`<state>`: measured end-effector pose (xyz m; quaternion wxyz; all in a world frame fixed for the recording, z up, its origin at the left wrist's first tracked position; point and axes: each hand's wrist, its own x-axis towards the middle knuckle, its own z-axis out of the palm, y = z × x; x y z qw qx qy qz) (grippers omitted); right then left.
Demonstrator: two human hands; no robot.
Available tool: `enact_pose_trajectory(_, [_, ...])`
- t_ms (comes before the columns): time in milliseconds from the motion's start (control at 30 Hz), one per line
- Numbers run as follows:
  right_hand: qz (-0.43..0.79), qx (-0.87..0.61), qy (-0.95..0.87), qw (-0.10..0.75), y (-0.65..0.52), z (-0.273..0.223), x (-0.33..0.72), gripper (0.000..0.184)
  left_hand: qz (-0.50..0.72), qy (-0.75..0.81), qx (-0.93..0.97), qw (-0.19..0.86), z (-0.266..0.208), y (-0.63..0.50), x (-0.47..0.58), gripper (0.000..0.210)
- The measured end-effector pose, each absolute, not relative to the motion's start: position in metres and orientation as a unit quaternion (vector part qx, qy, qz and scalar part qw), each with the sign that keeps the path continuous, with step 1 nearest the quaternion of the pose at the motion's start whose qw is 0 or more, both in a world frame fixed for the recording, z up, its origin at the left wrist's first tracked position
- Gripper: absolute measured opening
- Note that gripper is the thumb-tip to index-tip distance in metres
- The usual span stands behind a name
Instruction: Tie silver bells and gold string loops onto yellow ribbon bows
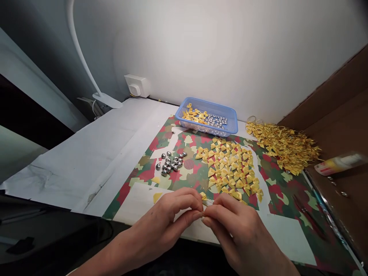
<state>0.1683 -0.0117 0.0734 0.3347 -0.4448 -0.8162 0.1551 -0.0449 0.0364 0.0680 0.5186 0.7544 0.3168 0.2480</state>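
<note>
My left hand and my right hand meet at the front of the table, each closed in a pinch with the fingertips almost touching. What they pinch is too small and covered to make out. Just beyond the fingertips shows a small yellow bow, partly hidden by my fingers. Past my right hand, many yellow ribbon bows lie spread in rough rows. Ahead of my left hand is a loose cluster of silver jingle bells.
A blue basket at the wall holds bows and silver bells. Finished-looking yellow bows with cords are heaped at right, by a bottle and dark tweezers. A camouflage-patterned sheet covers the worktop. A white lamp stands left.
</note>
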Motion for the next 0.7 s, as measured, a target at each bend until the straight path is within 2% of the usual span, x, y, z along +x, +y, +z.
enact_pose_trajectory(167, [0.304,-0.471,-0.736,0.379,-0.013,0.076,0.178,0.022,0.307,0.32,0.724,0.529,0.071,0.032,-0.047,0.017])
enact_pose_trajectory(333, [0.35,-0.474,-0.711,0.384,-0.012,0.076,0.171,0.016,0.346,0.291,0.75,0.482,0.071,0.031,-0.045,0.018])
enact_pose_trajectory(567, [0.264,-0.446,-0.737,0.434,-0.013,0.074,0.165,0.016,0.367,0.28,0.805,0.373,0.07,0.03,-0.048,0.024])
enact_pose_trajectory(700, [0.225,-0.452,-0.756,0.417,-0.017,0.071,0.166,0.017,0.358,0.273,0.817,0.36,0.07,0.026,-0.049,0.024])
